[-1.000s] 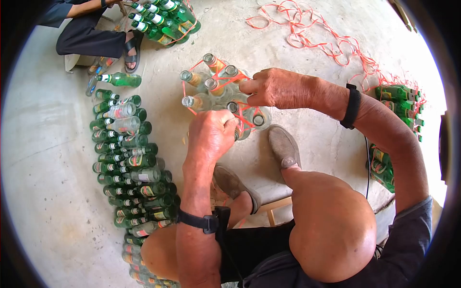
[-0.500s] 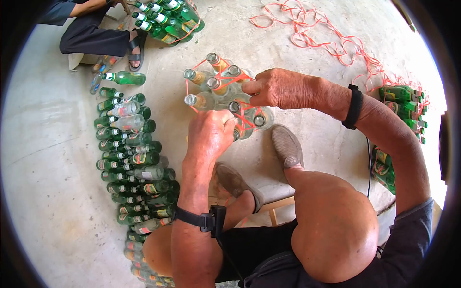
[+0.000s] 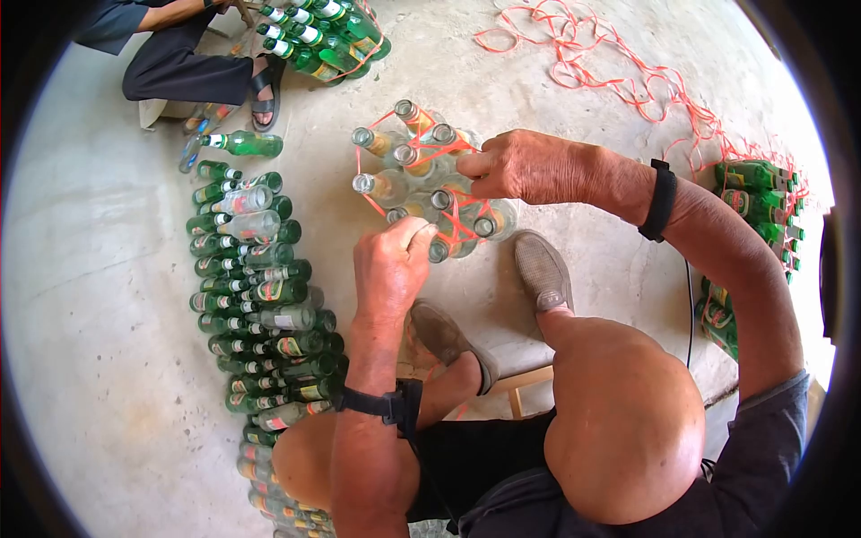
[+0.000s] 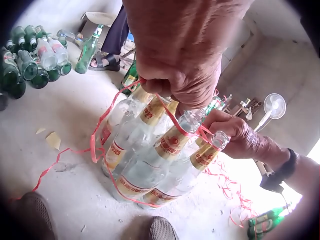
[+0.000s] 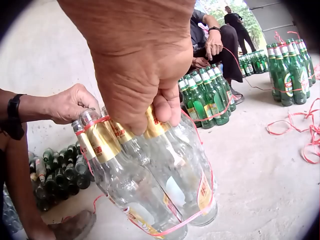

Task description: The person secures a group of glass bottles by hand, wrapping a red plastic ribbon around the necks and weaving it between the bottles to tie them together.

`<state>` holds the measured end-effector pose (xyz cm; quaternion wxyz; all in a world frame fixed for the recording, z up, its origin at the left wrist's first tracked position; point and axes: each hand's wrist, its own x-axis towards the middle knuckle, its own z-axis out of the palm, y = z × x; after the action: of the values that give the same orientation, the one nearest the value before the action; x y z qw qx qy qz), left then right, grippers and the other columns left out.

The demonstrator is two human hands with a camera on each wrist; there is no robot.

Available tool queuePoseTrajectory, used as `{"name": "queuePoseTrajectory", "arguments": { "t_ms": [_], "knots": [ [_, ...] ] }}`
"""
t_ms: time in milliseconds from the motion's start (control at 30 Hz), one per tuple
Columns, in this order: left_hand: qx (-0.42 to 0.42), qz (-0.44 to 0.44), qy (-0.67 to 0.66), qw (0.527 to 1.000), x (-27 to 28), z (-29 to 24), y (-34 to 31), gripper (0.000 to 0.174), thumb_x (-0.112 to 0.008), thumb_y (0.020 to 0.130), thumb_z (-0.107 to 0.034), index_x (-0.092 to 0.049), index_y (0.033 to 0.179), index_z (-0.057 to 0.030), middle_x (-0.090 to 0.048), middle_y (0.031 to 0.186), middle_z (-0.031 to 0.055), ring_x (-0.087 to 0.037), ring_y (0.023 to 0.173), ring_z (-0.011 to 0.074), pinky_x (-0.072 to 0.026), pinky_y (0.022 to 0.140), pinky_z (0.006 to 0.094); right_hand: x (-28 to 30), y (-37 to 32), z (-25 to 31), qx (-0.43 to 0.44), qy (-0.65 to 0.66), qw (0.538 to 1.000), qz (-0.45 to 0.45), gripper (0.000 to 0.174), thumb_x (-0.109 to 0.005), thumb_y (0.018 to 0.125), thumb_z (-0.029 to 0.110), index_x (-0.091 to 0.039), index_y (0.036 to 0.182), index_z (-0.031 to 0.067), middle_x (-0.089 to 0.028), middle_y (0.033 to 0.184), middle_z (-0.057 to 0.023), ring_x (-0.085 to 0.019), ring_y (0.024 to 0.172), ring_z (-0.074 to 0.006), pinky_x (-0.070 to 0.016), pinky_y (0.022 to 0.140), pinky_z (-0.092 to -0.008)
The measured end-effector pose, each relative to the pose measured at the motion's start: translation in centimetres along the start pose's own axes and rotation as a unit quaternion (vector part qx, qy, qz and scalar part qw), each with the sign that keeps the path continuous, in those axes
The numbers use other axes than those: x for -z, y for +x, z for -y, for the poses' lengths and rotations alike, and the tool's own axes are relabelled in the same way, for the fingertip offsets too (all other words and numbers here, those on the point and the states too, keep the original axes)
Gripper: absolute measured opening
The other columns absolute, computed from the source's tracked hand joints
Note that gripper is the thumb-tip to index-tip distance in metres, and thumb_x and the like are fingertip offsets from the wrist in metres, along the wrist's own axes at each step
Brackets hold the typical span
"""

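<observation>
A cluster of clear glass bottles (image 3: 386,186) with gold neck labels stands upright on the floor between the person's feet. Red plastic string (image 4: 95,140) runs round their lower bodies and winds among the necks. At the near left side of the cluster, the left hand (image 3: 392,269) pinches this string, which trails from its curled fingers in the left wrist view. The right hand (image 3: 516,166) is at the far right necks, string running into its bent fingers. In the right wrist view its fingertips (image 5: 167,110) press in among the gold-labelled necks; what lies under the palm is hidden.
Rows of green and clear bottles (image 3: 278,291) lie on the left. Tied green bottles (image 3: 327,40) stand at the back, near another seated person (image 3: 188,76). Loose red string (image 3: 619,76) tangles across the floor at far right, by more green bottles (image 3: 753,188).
The left hand has drawn slightly away from the cluster, toward the person and to the left, uncovering another bottle neck. The right hand keeps its place at the necks.
</observation>
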<state>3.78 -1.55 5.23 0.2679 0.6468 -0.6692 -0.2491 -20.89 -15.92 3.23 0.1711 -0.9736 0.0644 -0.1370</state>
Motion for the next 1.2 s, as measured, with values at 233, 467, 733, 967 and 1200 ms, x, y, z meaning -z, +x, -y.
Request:
{"name": "queuePoseTrajectory", "arguments": {
  "t_ms": [233, 467, 733, 967, 1200],
  "knots": [
    [0.034, -0.073, -0.053, 0.995, -1.4, 1.6, -2.2, 0.008, -0.08, 0.093, -0.008, -0.074, 0.092, -0.0026, -0.071, 0.077, 0.0182, -0.071, 0.068, 0.0352, -0.0539, 0.062, 0.0405, 0.3, -0.1, 0.2, -0.003, 0.005, 1.0, 0.003, 0.011, -0.068, 0.081, 0.004, -0.059, 0.086, 0.0037, -0.053, 0.095, -0.0087, -0.066, 0.081, -0.0287, -0.0585, 0.071, -0.0437],
    [0.046, -0.141, -0.068, 0.987, -2.1, 1.5, -3.3, 0.009, -0.081, 0.092, -0.005, -0.072, 0.094, -0.0008, -0.071, 0.074, 0.0148, -0.068, 0.062, 0.0233, -0.0532, 0.061, 0.0364, 1.1, 0.2, 0.9, -0.031, -0.023, 0.999, 0.035, 0.016, -0.07, 0.078, -0.003, -0.065, 0.091, 0.0045, -0.057, 0.099, -0.0075, -0.07, 0.09, -0.0291, -0.0633, 0.076, -0.0437],
    [0.133, -0.141, -0.15, 0.969, -2.1, 1.3, -4.2, 0.007, -0.079, 0.095, -0.003, -0.073, 0.093, 0.0007, -0.068, 0.069, 0.0067, -0.061, 0.06, 0.0079, -0.0503, 0.058, 0.0291, 1.0, 0.0, 0.9, -0.031, -0.033, 0.998, 0.037, 0.02, -0.069, 0.076, -0.005, -0.061, 0.091, 0.005, -0.056, 0.101, -0.0077, -0.07, 0.088, -0.0291, -0.0633, 0.078, -0.0436],
    [0.164, -0.113, -0.19, 0.961, -1.8, 1.9, -5.0, 0.006, -0.076, 0.098, -0.002, -0.075, 0.097, 0.004, -0.068, 0.076, -0.0023, -0.056, 0.07, 0.0024, -0.0478, 0.062, 0.0243, 0.5, -0.2, 0.9, -0.03, -0.012, 0.999, 0.005, 0.021, -0.071, 0.075, -0.004, -0.058, 0.088, 0.0046, -0.056, 0.102, -0.0084, -0.07, 0.086, -0.0295, -0.0629, 0.077, -0.0442],
    [0.166, -0.141, -0.269, 0.938, -2.8, 3.2, -4.8, 0.007, -0.073, 0.099, -0.003, -0.075, 0.099, 0.0045, -0.068, 0.077, -0.0008, -0.057, 0.069, 0.0039, -0.0479, 0.063, 0.0247, 0.9, -0.1, 1.3, -0.053, -0.005, 0.998, 0.014, 0.019, -0.071, 0.08, -0.004, -0.064, 0.095, 0.0052, -0.061, 0.116, -0.0078, -0.073, 0.091, -0.0291, -0.0624, 0.079, -0.044]
  ]
}}
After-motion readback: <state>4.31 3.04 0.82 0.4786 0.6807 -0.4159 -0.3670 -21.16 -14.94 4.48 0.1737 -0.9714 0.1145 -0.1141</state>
